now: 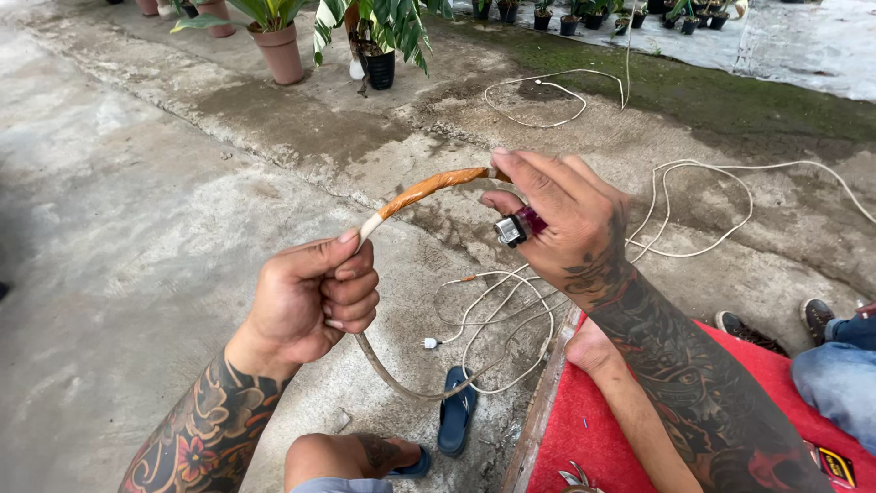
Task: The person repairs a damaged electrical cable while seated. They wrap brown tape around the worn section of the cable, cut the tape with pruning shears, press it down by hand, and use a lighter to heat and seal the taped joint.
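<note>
A bare concrete floor [137, 237] fills most of the view, with potted plants [278, 41] along its far edge and loose white cable [703, 205] looped across it. At the lower right a red mat [593, 429] lies on a raised wooden edge, and another person's jeans leg and shoes [757, 330] are seen beyond it. A blue sandal [454, 411] is worn on the foot below.

A cable [429, 187] is held up between both hands at the centre of the view, its raised stretch wrapped in orange tape. The left hand [315, 297] is clenched around the pale part just below the wrap; the right hand [557, 219] pinches the far end of the wrap with thumb and forefinger while a lighter [516, 226] is gripped by its lower fingers.

The cable is judged light and flexible, since it sags in a loop under the left hand. The taped stretch is likely slicker and somewhat stiffer, so hold is best taken on the bare sheath either side.
</note>
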`<state>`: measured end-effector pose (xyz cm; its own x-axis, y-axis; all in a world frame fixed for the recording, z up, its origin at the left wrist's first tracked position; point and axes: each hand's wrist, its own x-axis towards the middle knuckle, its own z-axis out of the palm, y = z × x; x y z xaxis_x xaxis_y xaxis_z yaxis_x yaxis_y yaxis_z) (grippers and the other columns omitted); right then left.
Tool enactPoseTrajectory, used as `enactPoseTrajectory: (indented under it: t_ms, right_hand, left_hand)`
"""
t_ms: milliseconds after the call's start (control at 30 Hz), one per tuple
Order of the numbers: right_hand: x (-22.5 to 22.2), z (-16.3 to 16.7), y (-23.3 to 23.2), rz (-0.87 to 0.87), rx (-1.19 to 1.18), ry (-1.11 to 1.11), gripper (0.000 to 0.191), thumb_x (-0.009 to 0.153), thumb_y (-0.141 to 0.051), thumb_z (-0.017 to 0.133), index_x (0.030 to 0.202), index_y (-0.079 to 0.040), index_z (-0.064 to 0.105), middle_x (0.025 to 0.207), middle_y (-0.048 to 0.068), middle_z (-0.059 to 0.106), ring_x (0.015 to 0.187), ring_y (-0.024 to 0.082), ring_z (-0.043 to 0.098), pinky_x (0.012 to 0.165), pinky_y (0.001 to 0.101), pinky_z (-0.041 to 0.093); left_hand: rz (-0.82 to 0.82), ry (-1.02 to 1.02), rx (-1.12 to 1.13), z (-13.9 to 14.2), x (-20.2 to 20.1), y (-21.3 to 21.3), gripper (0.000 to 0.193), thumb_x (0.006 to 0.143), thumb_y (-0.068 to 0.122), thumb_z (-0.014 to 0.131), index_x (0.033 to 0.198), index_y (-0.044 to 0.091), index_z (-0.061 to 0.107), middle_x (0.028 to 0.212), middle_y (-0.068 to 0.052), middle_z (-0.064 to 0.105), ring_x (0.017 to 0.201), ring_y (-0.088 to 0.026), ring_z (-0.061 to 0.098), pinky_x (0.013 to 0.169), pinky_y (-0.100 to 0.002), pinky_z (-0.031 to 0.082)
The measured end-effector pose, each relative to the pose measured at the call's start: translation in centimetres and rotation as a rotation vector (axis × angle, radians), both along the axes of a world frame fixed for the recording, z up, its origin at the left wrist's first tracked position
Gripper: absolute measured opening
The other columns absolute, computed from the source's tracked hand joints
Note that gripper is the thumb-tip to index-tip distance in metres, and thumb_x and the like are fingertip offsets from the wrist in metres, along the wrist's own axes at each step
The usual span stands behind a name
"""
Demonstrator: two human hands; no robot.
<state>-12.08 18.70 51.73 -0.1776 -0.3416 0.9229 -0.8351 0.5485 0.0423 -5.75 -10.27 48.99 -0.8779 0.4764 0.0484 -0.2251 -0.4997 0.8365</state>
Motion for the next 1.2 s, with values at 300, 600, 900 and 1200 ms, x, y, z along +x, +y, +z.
enactPoseTrajectory:
  t_ms: [300, 600, 900, 1200]
  right_hand:
    - [0.3, 0.0, 0.4, 0.036, -0.053, 0.015, 0.03, 0.089, -0.015, 0.087, 0.116, -0.008, 0.076, 0.109, 0.005, 0.074, 0.082, 0.02, 0.065, 0.068, 0.0328, 0.052]
    - [0.7, 0.2, 1.8, 0.008, 0.194, 0.286, 0.021, 0.088, -0.01, 0.082, 0.108, -0.006, 0.078, 0.1, 0.001, 0.072, 0.074, 0.016, 0.061, 0.058, 0.0338, 0.043]
    - [8.3, -16.9, 0.7, 0.474, -0.343, -1.053, 0.048, 0.097, -0.042, 0.063, 0.125, -0.007, 0.044, 0.078, 0.004, 0.052, 0.064, 0.008, 0.046, 0.055, 0.0228, 0.041]
    - [11.9, -29.6, 0.6, 0.577, -0.88, -1.843, 0.036, 0.1, -0.041, 0.044, 0.104, -0.008, 0.059, 0.07, 0.002, 0.057, 0.055, 0.008, 0.047, 0.048, 0.0253, 0.04]
  left_hand:
    - [-0.021, -0.002, 0.029, -0.4, 0.5, 0.3, 0.04, 0.108, 0.034, 0.045, 0.075, 0.012, 0.041, 0.058, 0.004, 0.028, 0.049, -0.011, 0.023, 0.046, -0.03, 0.023]
    - [0.093, 0.096, -0.134, -2.0, 0.2, 0.0, 0.035, 0.106, 0.031, 0.051, 0.079, 0.008, 0.05, 0.059, 0.004, 0.036, 0.049, -0.009, 0.029, 0.045, -0.03, 0.028]
    - [0.542, 0.24, -0.715, -13.9, 0.9, 2.0, 0.04, 0.104, 0.031, 0.06, 0.073, 0.006, 0.057, 0.058, 0.006, 0.045, 0.051, -0.004, 0.036, 0.044, -0.025, 0.03]
    - [0.468, 0.095, -0.704, -25.0, 5.9, 4.7, 0.036, 0.104, 0.027, 0.061, 0.076, 0.004, 0.06, 0.062, 0.007, 0.05, 0.059, -0.003, 0.041, 0.051, -0.022, 0.035]
